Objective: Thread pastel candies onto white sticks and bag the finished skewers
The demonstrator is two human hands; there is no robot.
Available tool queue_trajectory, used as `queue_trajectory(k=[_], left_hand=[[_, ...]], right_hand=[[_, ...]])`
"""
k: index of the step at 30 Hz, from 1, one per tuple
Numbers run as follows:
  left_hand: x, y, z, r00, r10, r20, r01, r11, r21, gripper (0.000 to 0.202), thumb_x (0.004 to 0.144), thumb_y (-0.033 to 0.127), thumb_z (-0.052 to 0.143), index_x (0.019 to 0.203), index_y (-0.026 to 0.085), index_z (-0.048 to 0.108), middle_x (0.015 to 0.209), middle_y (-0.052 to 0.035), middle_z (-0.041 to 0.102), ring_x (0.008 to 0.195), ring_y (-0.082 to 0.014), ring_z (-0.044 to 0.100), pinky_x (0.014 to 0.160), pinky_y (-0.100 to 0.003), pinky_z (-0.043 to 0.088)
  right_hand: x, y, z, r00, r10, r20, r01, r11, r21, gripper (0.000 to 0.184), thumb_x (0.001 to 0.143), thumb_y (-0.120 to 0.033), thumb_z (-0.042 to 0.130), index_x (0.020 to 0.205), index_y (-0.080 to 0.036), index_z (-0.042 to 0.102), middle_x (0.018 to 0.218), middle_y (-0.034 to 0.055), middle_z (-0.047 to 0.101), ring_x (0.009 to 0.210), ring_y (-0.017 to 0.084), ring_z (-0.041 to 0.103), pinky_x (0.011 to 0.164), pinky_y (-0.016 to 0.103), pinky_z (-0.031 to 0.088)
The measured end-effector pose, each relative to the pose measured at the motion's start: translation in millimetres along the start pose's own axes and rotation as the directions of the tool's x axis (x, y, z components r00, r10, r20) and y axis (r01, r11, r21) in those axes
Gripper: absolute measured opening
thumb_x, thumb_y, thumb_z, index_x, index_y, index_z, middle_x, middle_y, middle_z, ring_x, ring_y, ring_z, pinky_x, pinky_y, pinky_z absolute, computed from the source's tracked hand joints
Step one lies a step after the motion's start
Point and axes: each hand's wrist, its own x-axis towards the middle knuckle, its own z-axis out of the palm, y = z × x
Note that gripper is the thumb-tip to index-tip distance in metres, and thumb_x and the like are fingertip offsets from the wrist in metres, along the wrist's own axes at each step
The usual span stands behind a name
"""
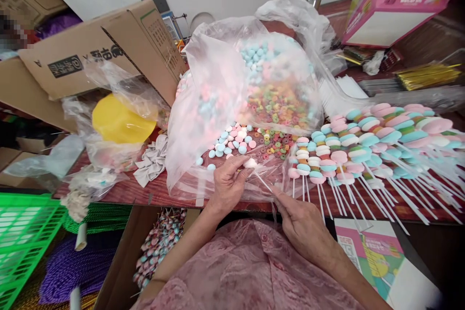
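My left hand [231, 181] pinches a white round candy [250, 163] between thumb and fingers. A thin white stick [263, 181] runs from that candy down to my right hand [296, 213], whose fingers are closed on its lower end. Just beyond my hands lie loose pink, blue and white candies [232, 140]. Beside them are small coloured rings [278, 143], on and under a large clear plastic bag [210, 87] holding more of both. To the right, many finished-looking candy skewers [358, 150] are piled with their white sticks towards me.
A cardboard box [83, 53] and a yellow bowl-like thing [123, 118] in plastic stand at left. Below are a green basket [29, 237] and an open box of candy skewers [160, 242]. A pink carton [395, 14] and gold ties [428, 76] lie back right.
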Motion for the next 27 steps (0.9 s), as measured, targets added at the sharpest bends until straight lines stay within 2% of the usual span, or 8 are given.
queue_trajectory(k=[3,7,11,18,20,23,25,27], left_hand=[[0.8,0.4,-0.7,0.988,0.147,0.048,-0.152,0.983,0.101,0.028,0.083,0.01,0.07,0.108,0.021,0.073,0.098,-0.0061,0.076,0.09,-0.0157,0.071,0.083,-0.029,0.056],[2.6,2.2,-0.6,0.969,0.236,0.066,-0.244,0.955,0.166,0.024,0.085,0.01,0.066,0.107,0.02,0.072,0.094,-0.0063,0.076,0.087,-0.0155,0.07,0.079,-0.029,0.057],[2.7,4.4,-0.4,0.967,0.245,0.073,-0.255,0.95,0.18,0.022,0.087,0.01,0.064,0.106,0.019,0.072,0.093,-0.0067,0.075,0.086,-0.0158,0.07,0.078,-0.029,0.056],[1.9,4.6,1.5,0.969,0.236,0.076,-0.247,0.947,0.206,0.022,0.088,0.012,0.062,0.103,0.022,0.074,0.094,-0.0068,0.076,0.087,-0.0172,0.069,0.081,-0.032,0.056],[1.1,3.5,1.7,0.977,0.197,0.078,-0.208,0.96,0.19,0.02,0.088,0.014,0.062,0.101,0.022,0.074,0.094,-0.0067,0.076,0.087,-0.0175,0.069,0.08,-0.033,0.056],[-2.2,1.5,4.4,0.998,0.062,0.013,-0.063,0.991,0.121,0.015,0.086,0.018,0.066,0.097,0.022,0.075,0.092,-0.0053,0.076,0.085,-0.0168,0.07,0.082,-0.032,0.056],[-4.6,0.3,8.3,0.995,-0.073,-0.063,0.076,0.996,0.047,0.015,0.083,0.022,0.07,0.097,0.021,0.076,0.095,-0.0047,0.076,0.089,-0.0169,0.07,0.086,-0.032,0.055],[-5.3,-0.1,12.6,0.969,-0.215,-0.126,0.205,0.975,-0.088,0.026,0.08,0.027,0.075,0.104,0.021,0.075,0.098,-0.0047,0.076,0.092,-0.0167,0.07,0.088,-0.03,0.055]], right_hand=[[0.7,-2.6,-3.2,1.0,0.009,0.013,-0.009,1.0,0.026,0.046,0.096,-0.016,0.034,0.132,-0.01,0.063,0.072,0.0071,0.076,0.05,0.019,0.066,0.053,0.027,0.052],[0.8,-6.8,-4.9,1.0,0.018,-0.001,-0.017,0.994,0.11,0.046,0.097,-0.017,0.035,0.132,-0.008,0.062,0.069,0.0066,0.075,0.049,0.017,0.064,0.055,0.025,0.052],[1.1,-11.4,-0.4,0.999,0.026,-0.044,-0.016,0.979,0.203,0.044,0.097,-0.016,0.037,0.134,-0.009,0.06,0.083,0.0082,0.078,0.057,0.015,0.068,0.058,0.023,0.054],[5.2,-19.1,8.5,0.996,0.047,-0.08,-0.016,0.938,0.347,0.042,0.097,-0.017,0.039,0.132,-0.014,0.063,0.092,0.0091,0.078,0.075,0.018,0.074,0.071,0.026,0.058],[7.4,-19.5,8.1,0.993,0.077,-0.087,-0.038,0.922,0.384,0.042,0.097,-0.017,0.039,0.132,-0.014,0.063,0.092,0.0086,0.077,0.081,0.019,0.074,0.075,0.027,0.058],[10.6,-19.4,10.2,0.99,0.095,-0.105,-0.042,0.903,0.427,0.042,0.097,-0.017,0.039,0.131,-0.012,0.063,0.093,0.009,0.076,0.083,0.019,0.072,0.077,0.029,0.057],[12.1,-19.8,14.5,0.991,0.101,-0.088,-0.048,0.883,0.467,0.041,0.097,-0.019,0.04,0.128,-0.011,0.066,0.086,0.0082,0.074,0.075,0.018,0.069,0.071,0.029,0.056],[13.0,-20.2,19.6,0.989,0.141,-0.035,-0.1,0.839,0.535,0.04,0.099,-0.023,0.04,0.126,-0.011,0.067,0.068,0.0029,0.067,0.058,0.014,0.061,0.059,0.025,0.052]])
